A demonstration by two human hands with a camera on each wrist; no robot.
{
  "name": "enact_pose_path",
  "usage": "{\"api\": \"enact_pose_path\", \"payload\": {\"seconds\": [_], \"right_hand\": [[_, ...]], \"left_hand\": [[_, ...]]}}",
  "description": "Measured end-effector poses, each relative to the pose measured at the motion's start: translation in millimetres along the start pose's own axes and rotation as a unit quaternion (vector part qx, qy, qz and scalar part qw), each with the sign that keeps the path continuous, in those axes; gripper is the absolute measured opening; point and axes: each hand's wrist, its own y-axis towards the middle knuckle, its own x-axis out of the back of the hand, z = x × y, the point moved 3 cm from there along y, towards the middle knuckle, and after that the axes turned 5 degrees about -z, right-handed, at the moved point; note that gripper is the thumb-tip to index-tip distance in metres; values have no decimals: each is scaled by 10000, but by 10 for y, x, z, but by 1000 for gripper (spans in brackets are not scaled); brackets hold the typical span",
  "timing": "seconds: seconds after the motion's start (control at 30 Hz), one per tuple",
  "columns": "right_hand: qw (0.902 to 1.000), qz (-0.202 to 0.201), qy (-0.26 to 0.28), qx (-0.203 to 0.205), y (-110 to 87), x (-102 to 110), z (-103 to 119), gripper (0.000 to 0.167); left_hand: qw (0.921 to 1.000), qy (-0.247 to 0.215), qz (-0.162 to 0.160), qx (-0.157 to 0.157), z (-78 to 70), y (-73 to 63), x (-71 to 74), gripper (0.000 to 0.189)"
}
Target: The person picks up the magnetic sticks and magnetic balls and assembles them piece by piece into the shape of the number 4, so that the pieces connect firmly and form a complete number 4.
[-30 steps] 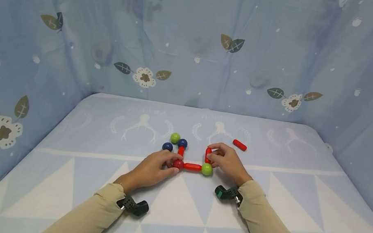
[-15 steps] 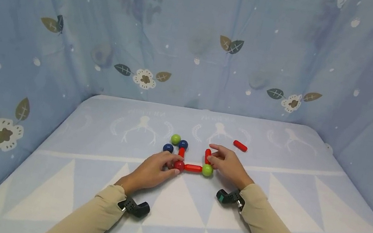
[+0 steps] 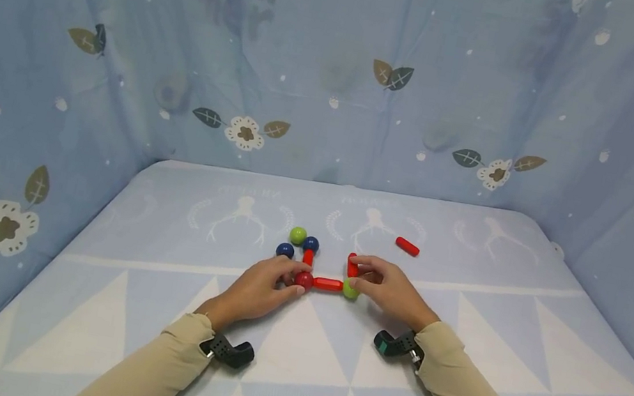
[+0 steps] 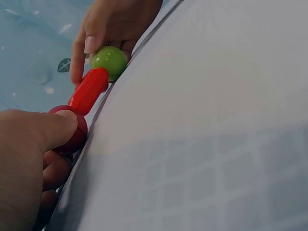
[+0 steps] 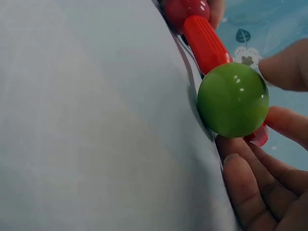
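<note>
Patterned table (image 3: 322, 348); right hand (image 3: 393, 289) nearer (grip or mere touch, can't tell); right-side red rod (image 3: 352, 268) at its fingertips, left of the palm, long axis running front to back; green ball (image 5: 233, 98) at rod's near end; red ball (image 3: 305, 281) farther left, left hand (image 3: 259, 288) pinching it.

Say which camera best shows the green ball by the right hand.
Right wrist: the green ball is large, nearly unobstructed. Head shows it small, partly behind the right hand; left wrist shows it mid-sized, beyond the red rod.
</note>
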Motion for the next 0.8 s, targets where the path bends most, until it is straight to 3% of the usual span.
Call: {"api": "enact_pose_path", "payload": {"seconds": [0.23,0.37,0.6,0.7,0.8], "right_hand": [[9994,308,-150,30,-44,-24,-4,52],[9994,269,-146,167,-30,-26,13,51],[9997,205,-138,59,-32,-40,32,49],[9996,219,-162,100,-38,-43,42,48],[9995,244,-150,166,-36,-42,60,48]], "left_hand": [[10000,-41,49,-14,-18,-21,-5,40],[10000,-24,-1,-23,-23,-1,23,40],[9998,-174,17,-18,-2,9,46,38],[9991,-335,-212,-114,18,0,83,31],[9967,-405,-669,-223,50,1,153,22]]}}
